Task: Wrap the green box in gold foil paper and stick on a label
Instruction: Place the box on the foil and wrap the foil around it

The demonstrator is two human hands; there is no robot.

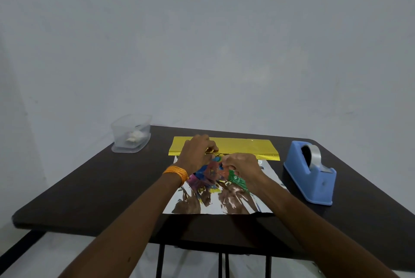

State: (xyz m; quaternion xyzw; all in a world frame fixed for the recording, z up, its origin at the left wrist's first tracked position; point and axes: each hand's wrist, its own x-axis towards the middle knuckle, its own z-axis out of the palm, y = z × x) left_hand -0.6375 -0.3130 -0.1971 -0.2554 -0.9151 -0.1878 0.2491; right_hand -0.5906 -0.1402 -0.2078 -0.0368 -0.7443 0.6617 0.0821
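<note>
A sheet of foil paper lies in the middle of the dark table (89, 188), silver side up (224, 203). Its far part is folded toward me, showing the gold side (244, 146). A colourful box with a green end (238, 180) sits on the silver side, mostly covered by my hands. My left hand (197, 152), an orange band at its wrist, pinches the folded gold edge over the box. My right hand (244, 164) has its fingers curled at the box's top beside the same edge. No label can be made out.
A blue tape dispenser (311, 172) with a roll of tape stands at the right of the table. A clear plastic container (131, 133) with something white inside sits at the back left corner. A plain pale wall rises behind the table.
</note>
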